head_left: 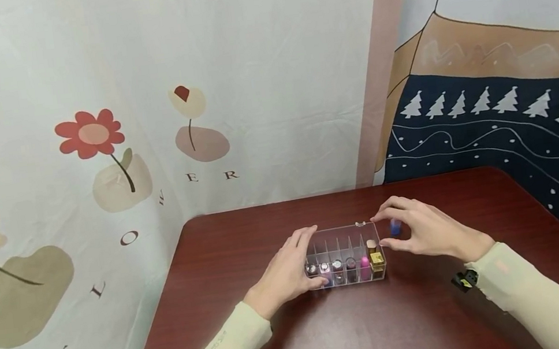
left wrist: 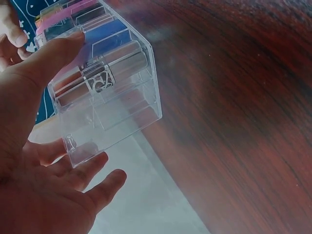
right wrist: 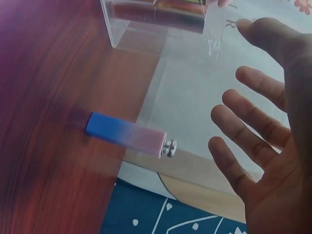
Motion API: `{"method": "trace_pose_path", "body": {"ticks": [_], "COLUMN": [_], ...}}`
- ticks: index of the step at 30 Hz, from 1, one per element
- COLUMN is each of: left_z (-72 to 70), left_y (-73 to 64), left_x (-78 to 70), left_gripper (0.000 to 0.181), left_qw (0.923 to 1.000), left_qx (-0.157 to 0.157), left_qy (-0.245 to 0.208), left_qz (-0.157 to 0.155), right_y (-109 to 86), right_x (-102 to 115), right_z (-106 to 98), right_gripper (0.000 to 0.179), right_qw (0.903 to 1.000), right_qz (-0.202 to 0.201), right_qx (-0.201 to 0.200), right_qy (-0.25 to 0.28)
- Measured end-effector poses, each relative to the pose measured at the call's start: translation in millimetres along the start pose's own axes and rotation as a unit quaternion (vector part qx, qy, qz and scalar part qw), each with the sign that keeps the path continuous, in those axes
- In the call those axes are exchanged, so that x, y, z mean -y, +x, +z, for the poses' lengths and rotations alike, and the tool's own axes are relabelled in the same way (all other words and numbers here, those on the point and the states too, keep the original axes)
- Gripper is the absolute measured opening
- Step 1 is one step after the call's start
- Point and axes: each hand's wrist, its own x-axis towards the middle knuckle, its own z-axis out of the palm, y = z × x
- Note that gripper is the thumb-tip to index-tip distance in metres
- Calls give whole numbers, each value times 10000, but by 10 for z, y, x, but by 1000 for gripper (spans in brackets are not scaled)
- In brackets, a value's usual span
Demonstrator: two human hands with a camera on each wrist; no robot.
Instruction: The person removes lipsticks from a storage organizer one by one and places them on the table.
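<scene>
A clear plastic organizer box stands on the table in front of me. Its front row of compartments holds several cosmetic tubes, among them a bright pink one and one with a gold top. My left hand grips the box's left end, thumb on the front wall and fingers round toward the back. Near the box's right end is my right hand, fingers spread and holding nothing. Beyond its palm, a blue-to-pink lip tube with a silver tip stands upright on the table.
The dark red wooden table has rounded far corners. A pale flower-print cloth hangs behind and to the left, and a navy cloth with white trees on the right. A clear panel with a small clasp rises at the box's back.
</scene>
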Motion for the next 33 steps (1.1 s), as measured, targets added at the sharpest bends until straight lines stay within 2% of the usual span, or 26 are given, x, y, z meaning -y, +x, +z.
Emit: {"method": "trace_pose_path", "body": {"ticks": [3,4,8,10,11,14,17,18,19,22,25,26,33], "left_z": [0,0,-1,-1,-2,3,6,6,155,158,160,5,-9], "left_y": [5,5,1,1,1,6,-1,-4,57,42,44,-21,-14], "left_x": [-9,-12,-29,-34,-38,-47,-40,-36,104,122,118,-20,-34], "left_gripper": [125,125,124,124,124,123,123,122,123,123,123,122,124], "left_qw": [10000,10000,10000,10000,10000,10000,9999,9999,9996,9993,9995,9998,9997], "left_qx": [-24,-30,-12,-3,-1,-19,-86,-102,-186,-222,-185,-114,-27], "left_qy": [4,10,20,33,33,59,29,-1,44,9,67,22,226], "left_qz": [-8,-12,-29,-41,-42,-30,82,115,213,290,237,157,-20], "right_y": [14,-13,-3,12,49,64,69,69,71,74,79,82,108], "right_x": [-51,-284,-310,-253,3,105,130,119,116,111,106,104,93], "right_z": [69,235,295,273,107,53,52,63,70,83,92,95,122], "right_gripper": [40,42,42,42,41,41,38,37,37,36,36,36,35], "right_qw": [9990,9974,9945,9955,9975,9988,9980,9978,9977,9973,9968,9966,9949], "right_qz": [-356,-568,-920,-894,-702,-320,-146,-170,-204,-286,-336,-350,-430], "right_qx": [-150,-203,-269,-176,-62,311,548,566,575,615,665,682,840], "right_qy": [210,389,411,248,39,-211,-290,-295,-305,-296,-298,-301,-362]}}
